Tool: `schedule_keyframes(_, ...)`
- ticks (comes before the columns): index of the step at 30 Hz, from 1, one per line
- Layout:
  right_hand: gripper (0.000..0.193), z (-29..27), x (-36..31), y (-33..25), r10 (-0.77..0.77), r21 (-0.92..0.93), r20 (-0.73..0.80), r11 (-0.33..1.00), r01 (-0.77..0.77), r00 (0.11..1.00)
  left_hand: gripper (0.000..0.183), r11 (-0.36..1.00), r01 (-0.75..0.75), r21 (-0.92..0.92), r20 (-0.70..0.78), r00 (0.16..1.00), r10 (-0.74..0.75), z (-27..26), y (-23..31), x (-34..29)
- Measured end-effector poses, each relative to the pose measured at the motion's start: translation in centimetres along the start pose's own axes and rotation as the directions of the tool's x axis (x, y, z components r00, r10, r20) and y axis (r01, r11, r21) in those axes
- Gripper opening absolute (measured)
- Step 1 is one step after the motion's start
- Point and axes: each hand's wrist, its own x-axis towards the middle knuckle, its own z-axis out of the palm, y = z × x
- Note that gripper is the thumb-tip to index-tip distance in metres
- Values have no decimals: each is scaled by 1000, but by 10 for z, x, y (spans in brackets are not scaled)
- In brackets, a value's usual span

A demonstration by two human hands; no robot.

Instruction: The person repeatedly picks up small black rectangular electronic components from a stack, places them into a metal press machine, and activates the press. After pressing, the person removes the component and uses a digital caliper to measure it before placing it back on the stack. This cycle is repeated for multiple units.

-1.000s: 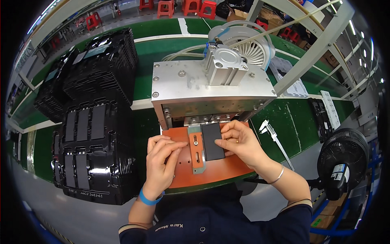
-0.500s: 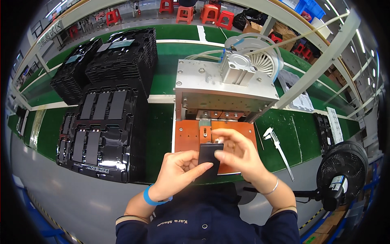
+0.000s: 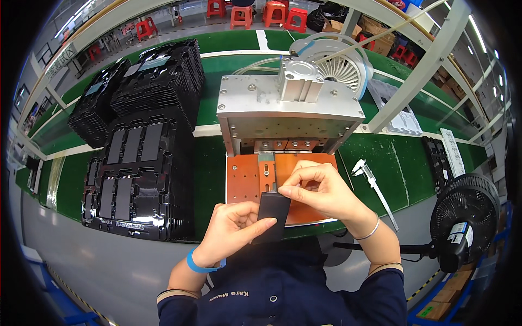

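My left hand (image 3: 231,228) holds a flat black battery cell (image 3: 271,217) between thumb and fingers, tilted in front of the press. At the cell's upper right corner, my right hand (image 3: 321,190) is closed in a pinch of thumb and forefinger; whatever small part lies between the fingertips is hidden. Just beyond both hands is the orange base plate (image 3: 243,182) of a silver metal press (image 3: 288,125). A slotted orange block (image 3: 266,169) sits on that plate, close to the cell's top end.
Left of the press stand stacks of black plastic trays (image 3: 179,209), the front one holding similar dark cells (image 3: 124,198). A caliper (image 3: 376,193) lies on the green bench (image 3: 405,157) to the right. Beside the bench edge is a black fan (image 3: 462,217). A slanted frame post (image 3: 418,70) rises at right.
My right hand has gone from spread fingers around the cell's top to a tight pinch at its upper corner. The cell remains in my left hand. The view has shifted slightly.
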Motion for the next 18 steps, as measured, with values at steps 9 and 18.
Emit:
schedule_keyframes(9, 18, -7, -5, -1, 115, 144, 48, 982, -121, 992, 14, 996, -1, 88, 39, 999, -2, 0, 7, 4)
schedule_keyframes(18, 16, 3, -34, -15, -774, -599, -21, 516, 612, 633, 44, 920, -121, -373, -99, 991, 90, -7, -22, -16)
